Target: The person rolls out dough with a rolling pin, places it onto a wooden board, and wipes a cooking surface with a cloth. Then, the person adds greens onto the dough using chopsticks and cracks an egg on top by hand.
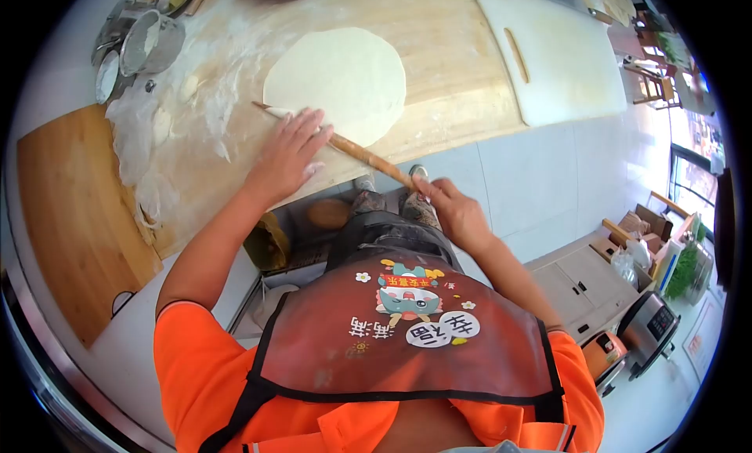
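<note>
A large, thin round of pale dough point(337, 77) lies flat on the floured wooden board point(439, 69). Across its near left edge runs a slim wooden rolling pin point(368, 158), slanting down to the right past the board's front edge. My left hand point(291, 151) rests over the pin near its left end, fingers stretched and slightly apart, at the dough's lower left edge. Beyond the board's front edge, my right hand point(454, 208) is closed around the pin's right end.
A white cutting board point(548, 61) lies at the back right. Metal pots point(160, 45) stand at the back left, with a crumpled plastic sheet point(141, 143) below them. A wooden panel point(82, 218) is at the left. A rice cooker point(648, 327) stands at the lower right.
</note>
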{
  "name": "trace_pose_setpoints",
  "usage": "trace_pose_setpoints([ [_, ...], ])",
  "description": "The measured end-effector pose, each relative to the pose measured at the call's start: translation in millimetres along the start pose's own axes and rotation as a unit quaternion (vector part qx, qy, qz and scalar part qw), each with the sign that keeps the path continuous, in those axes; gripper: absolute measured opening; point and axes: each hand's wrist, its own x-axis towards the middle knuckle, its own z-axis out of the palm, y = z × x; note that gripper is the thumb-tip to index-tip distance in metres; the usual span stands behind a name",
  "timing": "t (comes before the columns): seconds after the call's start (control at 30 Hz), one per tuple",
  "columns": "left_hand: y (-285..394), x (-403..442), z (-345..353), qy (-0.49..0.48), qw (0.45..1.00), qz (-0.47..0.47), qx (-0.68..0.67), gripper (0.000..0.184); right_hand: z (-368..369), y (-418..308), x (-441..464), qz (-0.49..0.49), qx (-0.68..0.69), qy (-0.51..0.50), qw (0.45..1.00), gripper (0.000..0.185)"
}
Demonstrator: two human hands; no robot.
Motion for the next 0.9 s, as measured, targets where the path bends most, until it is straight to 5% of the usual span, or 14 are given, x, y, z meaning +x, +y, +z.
trace_pose_setpoints([
  [0.17,-20.5,110.0,12.0,0.171,0.980,-0.096,0.040,0.063,-24.5,23.2,53.7,0.015,-0.092,0.074,0.993,0.063],
  [0.27,-40.1,147.9,11.4,0.232,0.967,-0.106,0.000,0.063,-19.5,8.8,59.4,0.055,-0.110,0.016,0.992,0.060],
  [0.43,-7.1,7.4,2.2,-0.005,0.999,-0.034,0.034,0.066,47.8,-34.1,1.4,0.047,0.214,-0.025,0.975,0.047],
  [0.53,13.6,30.5,12.8,0.068,0.997,-0.031,0.015,0.068,46.4,-33.4,-23.9,0.091,0.231,-0.021,0.969,0.050],
  [0.7,72.9,254.5,-2.6,0.311,0.950,0.028,0.013,0.061,-8.3,4.8,-30.6,0.172,0.136,0.059,0.974,0.056],
  [0.8,54.0,259.4,14.8,0.226,0.971,0.062,0.036,0.061,-3.0,-1.4,-36.1,0.167,0.150,0.083,0.971,0.055],
  [0.9,-3.0,157.0,12.1,0.102,0.993,-0.020,0.059,0.059,58.6,-12.2,-28.4,0.125,0.194,0.088,0.969,0.055],
])
